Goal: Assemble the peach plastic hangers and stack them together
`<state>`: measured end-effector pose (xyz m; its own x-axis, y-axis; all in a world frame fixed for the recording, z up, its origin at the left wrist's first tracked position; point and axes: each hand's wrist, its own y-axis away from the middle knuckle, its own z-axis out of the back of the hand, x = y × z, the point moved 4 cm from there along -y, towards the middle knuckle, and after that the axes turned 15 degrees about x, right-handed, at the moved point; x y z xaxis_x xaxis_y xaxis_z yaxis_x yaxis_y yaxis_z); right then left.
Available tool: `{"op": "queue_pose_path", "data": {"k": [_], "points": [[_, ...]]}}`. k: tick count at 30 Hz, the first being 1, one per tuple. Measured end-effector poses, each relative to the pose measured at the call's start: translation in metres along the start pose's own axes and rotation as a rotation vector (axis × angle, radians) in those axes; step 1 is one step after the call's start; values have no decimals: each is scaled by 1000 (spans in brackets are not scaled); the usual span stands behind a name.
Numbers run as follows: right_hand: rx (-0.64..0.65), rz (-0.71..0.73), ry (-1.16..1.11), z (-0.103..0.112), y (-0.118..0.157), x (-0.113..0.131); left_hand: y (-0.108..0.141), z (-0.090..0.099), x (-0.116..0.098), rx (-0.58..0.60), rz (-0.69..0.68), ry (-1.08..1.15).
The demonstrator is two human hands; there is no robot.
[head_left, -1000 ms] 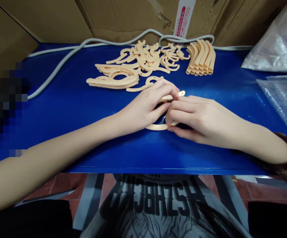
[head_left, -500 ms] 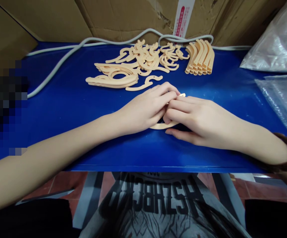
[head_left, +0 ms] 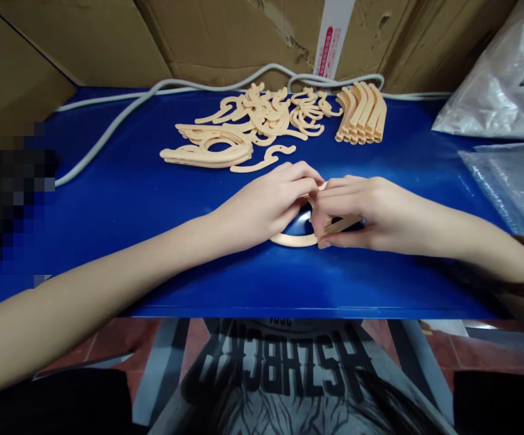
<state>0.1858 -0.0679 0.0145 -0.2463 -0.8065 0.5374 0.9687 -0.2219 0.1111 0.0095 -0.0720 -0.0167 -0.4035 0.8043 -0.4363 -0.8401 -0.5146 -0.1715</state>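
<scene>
Low over the blue table, both hands grip a cream plastic folding hanger (head_left: 295, 240), whose curved lower bar shows below the fingers. My left hand (head_left: 273, 202) is closed over its left and upper part. My right hand (head_left: 365, 208) pinches the right side between thumb and fingers, and a straight arm of the hanger shows inside that grip. The fingers hide the middle joint. Just beyond my left hand lies a loose hook piece (head_left: 262, 163). Farther off are a pile of folded hangers (head_left: 207, 158), a heap of hook pieces (head_left: 268, 115) and stacked curved arms (head_left: 361, 115).
A grey-white cable (head_left: 121, 115) runs along the back of the blue table (head_left: 121, 223). Cardboard boxes (head_left: 234, 42) stand behind it. At the right are a filled plastic bag (head_left: 492, 96) and a flat clear bag (head_left: 515, 181).
My right hand has shifted slightly right and its wrist has risen, with the thumb now against the hanger. More of the hanger's bar and right arm shows. The view has tilted slightly.
</scene>
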Motion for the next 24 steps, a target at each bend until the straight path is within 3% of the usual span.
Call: {"op": "queue_pose_path", "data": {"k": [4,8,17,24], "points": [[25,-1,10,3,1,-3,2,2,2,-47,50,-26],[-58,-19,114,8,4,-4,3,3,3,-44,133,-64],[-82,-297,215,20,14,-21,3,10,11,-104,179,39],[-108,-369,279,21,14,-19,2,19,19,-89,167,242]]}}
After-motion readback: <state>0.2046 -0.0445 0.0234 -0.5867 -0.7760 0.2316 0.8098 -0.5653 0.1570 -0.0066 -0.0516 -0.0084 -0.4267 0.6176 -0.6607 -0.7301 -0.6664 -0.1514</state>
